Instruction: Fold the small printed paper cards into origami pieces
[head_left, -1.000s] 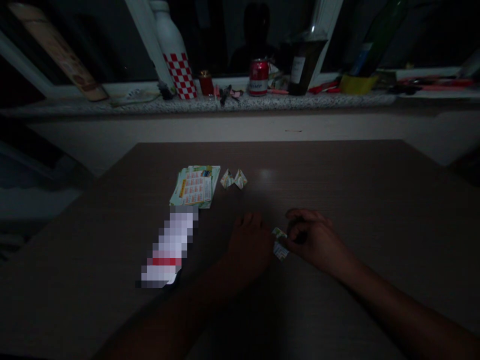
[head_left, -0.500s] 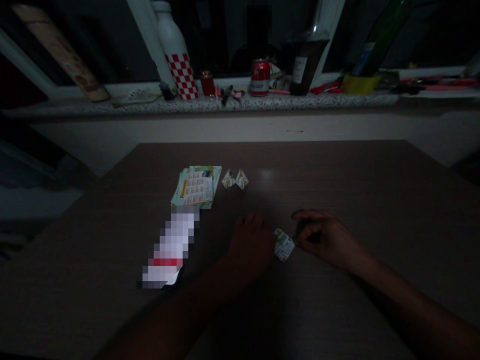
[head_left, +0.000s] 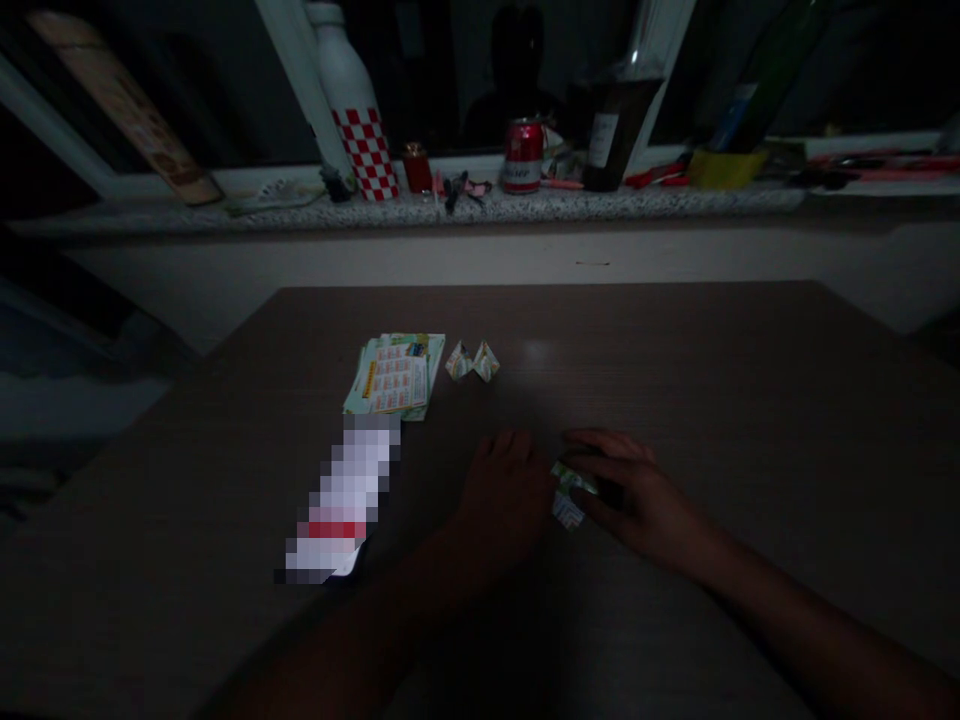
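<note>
Between my hands, a small folded paper [head_left: 568, 512] with green and white print lies on the table. My left hand [head_left: 504, 500] rests at its left edge with the fingers curled under; the fingertips on the paper side are in shadow. Over the paper's right and upper part reaches my right hand [head_left: 637, 490], thumb and fingers closed about it and partly hiding it. Farther back stands a folded paper piece [head_left: 472, 361] with two pointed peaks. To its left lies a stack of printed leaflets [head_left: 394, 378].
A lit phone [head_left: 345, 490], its screen blurred out, lies left of my left arm. Behind the brown table [head_left: 712, 350], a stone windowsill [head_left: 420, 210] carries a checkered bottle [head_left: 365, 145], a red can [head_left: 523, 157], a dark bottle [head_left: 611, 135] and small clutter.
My right hand has moved left and over the folded paper, covering more of it. The left hand has stayed almost where it was.
</note>
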